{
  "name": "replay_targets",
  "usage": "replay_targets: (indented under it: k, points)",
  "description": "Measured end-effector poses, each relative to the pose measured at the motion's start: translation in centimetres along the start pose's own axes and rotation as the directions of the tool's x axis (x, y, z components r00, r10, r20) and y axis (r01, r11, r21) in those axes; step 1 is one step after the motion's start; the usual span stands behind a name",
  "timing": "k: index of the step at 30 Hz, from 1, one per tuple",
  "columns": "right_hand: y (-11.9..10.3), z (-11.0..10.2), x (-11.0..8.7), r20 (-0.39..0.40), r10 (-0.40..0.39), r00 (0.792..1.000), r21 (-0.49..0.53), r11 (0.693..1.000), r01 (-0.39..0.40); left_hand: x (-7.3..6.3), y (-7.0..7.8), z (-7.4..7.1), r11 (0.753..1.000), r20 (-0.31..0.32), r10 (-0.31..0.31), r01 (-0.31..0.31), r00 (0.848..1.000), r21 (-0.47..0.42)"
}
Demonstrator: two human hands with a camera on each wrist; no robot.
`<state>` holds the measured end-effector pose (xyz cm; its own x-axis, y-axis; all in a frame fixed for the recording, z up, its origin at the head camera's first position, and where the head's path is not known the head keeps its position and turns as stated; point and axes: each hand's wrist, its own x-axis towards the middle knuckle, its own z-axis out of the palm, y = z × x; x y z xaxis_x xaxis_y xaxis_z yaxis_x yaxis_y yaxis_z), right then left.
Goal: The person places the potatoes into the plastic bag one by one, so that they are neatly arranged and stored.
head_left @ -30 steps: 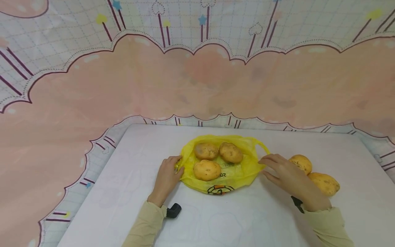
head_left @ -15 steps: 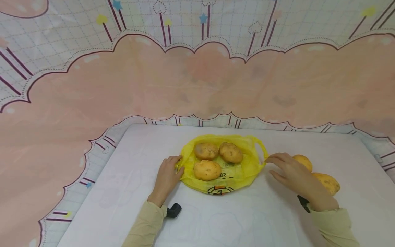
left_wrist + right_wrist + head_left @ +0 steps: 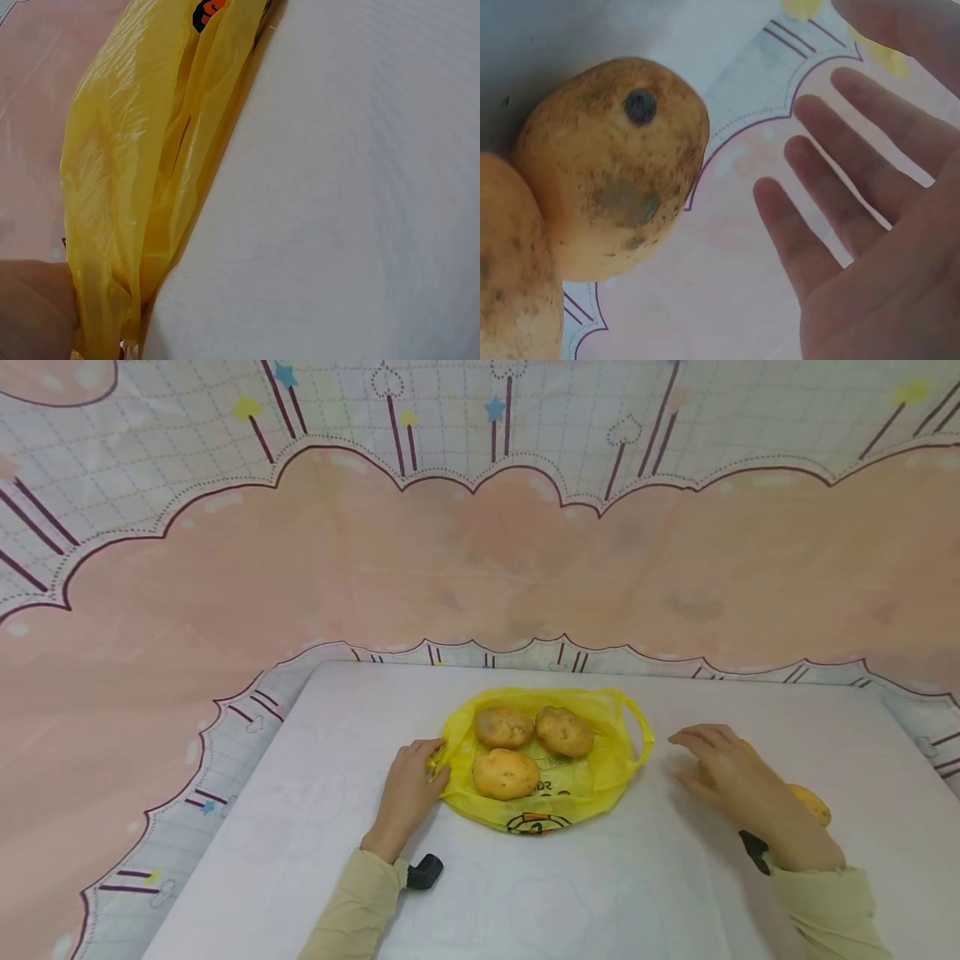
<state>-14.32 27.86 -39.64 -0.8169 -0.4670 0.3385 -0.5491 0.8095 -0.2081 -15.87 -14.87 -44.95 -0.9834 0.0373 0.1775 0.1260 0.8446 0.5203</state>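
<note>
Nearest the onlooker: two beige sleeves come in over the near edge of the white worktop [image 3: 525,893]. A small black wrist-mounted device [image 3: 424,871] sits at the left cuff.

Left hand [image 3: 408,789]: lies on the worktop at the left rim of the thin yellow plastic carrier bag [image 3: 592,777]. Fingers curled onto the bag's left edge, pinching the bunched film; the left wrist view shows the yellow film [image 3: 135,187] gathered right against the hand.

Right hand [image 3: 738,777]: fingers straight and spread, grip open, holding nothing. The right wrist view shows the bare palm and spread fingers [image 3: 832,225]. It hovers over the two loose yellow-brown spotted potatoes [image 3: 611,165] at the right of the worktop, hiding most of them from above; only the end of one shows past the wrist [image 3: 813,806].

Key relation: the loose potatoes lie directly under and just right of the right hand, close against each other, and apart from the bag, to its right. The right hand is by far the nearer to them. The bag's right handle loop [image 3: 639,727] lies just left of the right fingertips, not touching.

Middle: the bag lies flat, mouth spread, with three brown potatoes [image 3: 506,774] on it, two far, one near.

Far: a pink and white scalloped patterned cloth [image 3: 480,543] behind the worktop.
</note>
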Motion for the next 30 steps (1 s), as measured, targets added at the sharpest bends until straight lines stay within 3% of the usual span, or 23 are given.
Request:
replay_targets:
  k: [18,30]
  points:
    - [0.9,-0.4,-0.4,0.063,0.089,0.994,-0.040,0.995,-0.086,0.0,0.1,-0.2,1.000,0.008,-0.006,0.006,1.000,-0.003]
    - [1.4,-0.8,-0.4,0.157,0.190,0.969,-0.025,0.982,-0.188,0.0,0.2,-0.4,1.000,0.010,-0.011,0.011,1.000,-0.004]
